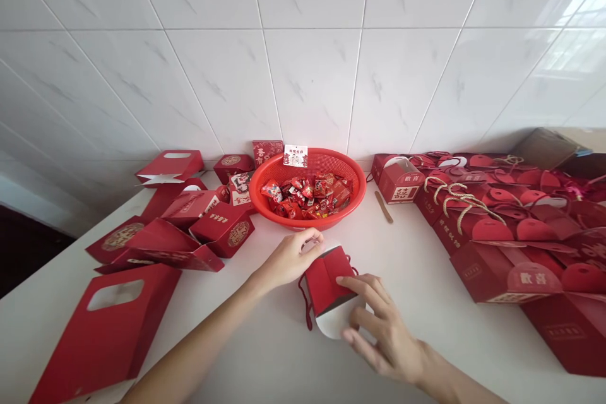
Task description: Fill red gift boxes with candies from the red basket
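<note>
A small red gift box (332, 279) lies on the white table in front of me, with dark red cords along its sides. Its near flap (337, 320) is folded out, showing a white inner face. My left hand (294, 257) is at the far left corner, thumb and forefinger curled together at the box's far edge. Over the near right side is my right hand (382, 327), fingers spread, one fingertip on the red panel and others by the white flap. Just beyond stands a red plastic basket (354, 199) with several red-wrapped candies (307, 197) in it.
Left lie several red boxes (177, 237), some open, and a large one (111, 322) near the front. Right stand rows of red boxes (492, 265) with rope handles (466, 202). A thin brown strip (384, 207) lies right of the basket. A tiled wall (312, 76) closes the back.
</note>
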Demonstrator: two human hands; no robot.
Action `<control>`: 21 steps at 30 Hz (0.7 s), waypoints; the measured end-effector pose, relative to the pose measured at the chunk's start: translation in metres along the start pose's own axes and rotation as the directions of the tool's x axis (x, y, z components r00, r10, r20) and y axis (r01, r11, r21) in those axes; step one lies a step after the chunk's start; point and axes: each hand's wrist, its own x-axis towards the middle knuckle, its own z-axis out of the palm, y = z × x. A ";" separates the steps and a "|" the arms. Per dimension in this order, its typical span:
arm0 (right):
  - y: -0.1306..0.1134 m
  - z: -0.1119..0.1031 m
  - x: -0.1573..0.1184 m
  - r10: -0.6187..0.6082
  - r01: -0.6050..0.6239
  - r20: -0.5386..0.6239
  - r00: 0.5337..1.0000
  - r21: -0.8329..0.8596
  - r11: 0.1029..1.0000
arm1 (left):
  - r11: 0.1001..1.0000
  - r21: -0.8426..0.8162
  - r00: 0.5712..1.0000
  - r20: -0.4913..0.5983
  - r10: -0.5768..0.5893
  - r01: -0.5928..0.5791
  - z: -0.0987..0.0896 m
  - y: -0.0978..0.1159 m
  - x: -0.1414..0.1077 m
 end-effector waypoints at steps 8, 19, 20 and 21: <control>-0.017 -0.012 0.035 0.030 -0.009 0.121 0.992 -0.169 0.985 | 0.999 -0.003 0.997 -0.053 0.052 -0.052 0.010 0.004 0.005; -0.012 -0.007 0.011 0.234 -0.248 -0.084 0.969 -0.387 0.888 | 0.992 0.122 0.999 -0.030 0.037 -0.033 0.006 0.012 0.002; -0.010 -0.006 0.008 0.286 -0.296 -0.082 0.955 -0.361 0.884 | 0.982 0.188 0.999 -0.041 0.027 -0.019 0.009 0.014 0.002; -0.008 -0.006 0.005 0.337 -0.341 -0.073 0.939 -0.327 0.881 | 0.968 0.250 0.999 -0.048 0.016 -0.003 0.012 0.015 0.001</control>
